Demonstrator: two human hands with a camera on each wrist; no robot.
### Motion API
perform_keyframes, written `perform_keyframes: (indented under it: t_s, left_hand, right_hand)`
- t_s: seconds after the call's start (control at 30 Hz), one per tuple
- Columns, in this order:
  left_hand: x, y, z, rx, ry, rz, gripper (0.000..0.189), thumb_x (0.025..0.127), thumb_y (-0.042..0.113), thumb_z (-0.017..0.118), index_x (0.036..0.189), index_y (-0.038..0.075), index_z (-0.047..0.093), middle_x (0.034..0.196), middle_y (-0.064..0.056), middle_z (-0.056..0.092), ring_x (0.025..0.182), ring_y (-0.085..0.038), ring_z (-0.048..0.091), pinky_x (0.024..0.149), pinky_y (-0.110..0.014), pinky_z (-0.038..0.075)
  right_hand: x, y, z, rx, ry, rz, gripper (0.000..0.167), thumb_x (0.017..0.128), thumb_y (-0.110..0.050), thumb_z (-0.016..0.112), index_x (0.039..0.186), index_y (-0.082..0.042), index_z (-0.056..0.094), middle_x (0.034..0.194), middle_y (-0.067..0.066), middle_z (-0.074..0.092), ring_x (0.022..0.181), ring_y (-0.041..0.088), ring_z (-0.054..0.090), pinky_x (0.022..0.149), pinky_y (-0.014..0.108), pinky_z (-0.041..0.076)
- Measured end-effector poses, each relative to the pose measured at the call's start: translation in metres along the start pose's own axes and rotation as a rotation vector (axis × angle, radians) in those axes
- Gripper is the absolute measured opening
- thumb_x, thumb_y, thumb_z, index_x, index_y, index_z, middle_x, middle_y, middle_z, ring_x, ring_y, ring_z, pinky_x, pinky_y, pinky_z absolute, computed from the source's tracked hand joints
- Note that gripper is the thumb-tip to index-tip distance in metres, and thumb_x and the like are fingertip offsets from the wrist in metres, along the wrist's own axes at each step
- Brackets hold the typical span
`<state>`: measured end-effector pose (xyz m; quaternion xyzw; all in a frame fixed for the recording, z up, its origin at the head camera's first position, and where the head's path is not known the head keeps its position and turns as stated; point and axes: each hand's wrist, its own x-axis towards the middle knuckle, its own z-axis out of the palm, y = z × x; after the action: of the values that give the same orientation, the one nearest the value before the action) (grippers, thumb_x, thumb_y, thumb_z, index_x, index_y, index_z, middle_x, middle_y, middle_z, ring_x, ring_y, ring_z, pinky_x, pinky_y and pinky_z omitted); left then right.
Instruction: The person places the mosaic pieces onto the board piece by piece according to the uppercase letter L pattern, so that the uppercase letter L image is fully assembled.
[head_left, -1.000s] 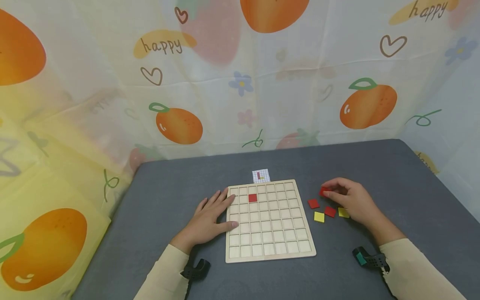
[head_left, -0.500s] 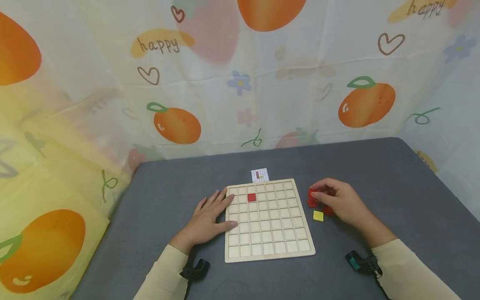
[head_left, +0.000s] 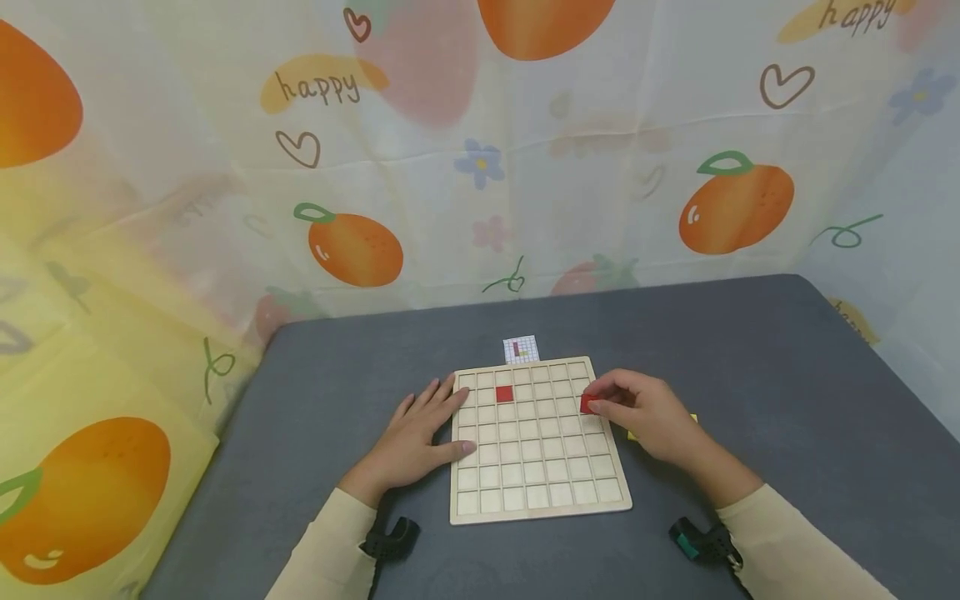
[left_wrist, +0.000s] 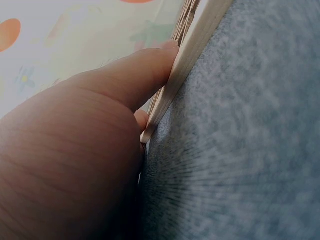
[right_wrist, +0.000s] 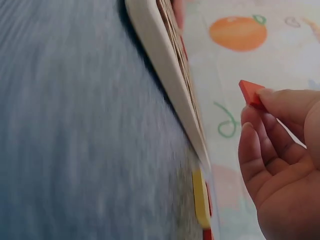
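A wooden grid board lies on the dark table, its square cells mostly bare. One red tile sits in a cell of its second row from the far edge. My left hand rests with spread fingers on the board's left edge; in the left wrist view its thumb presses the rim. Between thumb and fingertips, my right hand pinches another red tile over the board's right side. The right wrist view shows that held tile raised off the board.
A small printed grid card lies against the board's far edge. Right of the board, a yellow tile shows partly beneath my right hand. Red tiles lie behind a yellow one in the right wrist view. A patterned cloth hangs behind the table.
My right hand has moved left from beside the loose tiles to above the board's right edge, carrying the red tile. The left hand stays in place on the board.
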<state>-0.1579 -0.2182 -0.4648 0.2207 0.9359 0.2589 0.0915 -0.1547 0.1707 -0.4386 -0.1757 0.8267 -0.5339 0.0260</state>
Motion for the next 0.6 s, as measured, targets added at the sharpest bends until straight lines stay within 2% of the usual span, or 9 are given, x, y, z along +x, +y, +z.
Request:
perform_keyframes:
  t_s: [0.13, 0.3, 0.43, 0.6]
  left_hand:
    - [-0.001, -0.001, 0.000, 0.001, -0.001, -0.005, 0.092, 0.102, 0.064, 0.069, 0.174, 0.021, 0.031, 0.181, 0.000, 0.010, 0.166, -0.027, 0.004, 0.127, -0.062, -0.002]
    - [-0.001, -0.002, 0.000, 0.002, 0.001, -0.007, 0.092, 0.102, 0.065, 0.069, 0.174, 0.023, 0.030, 0.181, 0.002, 0.010, 0.166, -0.026, 0.004, 0.128, -0.061, -0.003]
    - [0.000, -0.002, 0.001, -0.002, 0.002, 0.004, 0.092, 0.102, 0.066, 0.067, 0.174, 0.023, 0.030, 0.181, 0.001, 0.010, 0.166, -0.026, 0.004, 0.128, -0.061, -0.003]
    - [0.000, -0.001, 0.001, -0.004, 0.004, 0.002, 0.092, 0.102, 0.065, 0.068, 0.174, 0.023, 0.031, 0.181, 0.001, 0.011, 0.166, -0.026, 0.004, 0.127, -0.063, -0.003]
  right_hand:
    - [0.005, -0.006, 0.009, -0.004, -0.018, -0.038, 0.011, 0.103, -0.007, 0.078, 0.114, -0.008, 0.079, 0.104, -0.002, 0.076, 0.090, 0.025, 0.071, 0.076, 0.031, 0.056]
    - [0.017, -0.015, 0.020, 0.019, -0.033, -0.026, 0.011, 0.105, -0.011, 0.076, 0.115, -0.012, 0.079, 0.105, -0.003, 0.076, 0.097, 0.026, 0.073, 0.083, 0.033, 0.057]
    - [0.027, -0.020, 0.028, 0.047, -0.045, -0.021, 0.012, 0.105, -0.011, 0.076, 0.116, -0.011, 0.079, 0.108, -0.001, 0.075, 0.098, 0.029, 0.072, 0.081, 0.035, 0.058]
    - [0.039, -0.027, 0.040, 0.033, -0.030, -0.044, 0.009, 0.104, -0.010, 0.077, 0.113, -0.010, 0.079, 0.109, -0.001, 0.075, 0.093, 0.026, 0.071, 0.078, 0.036, 0.058]
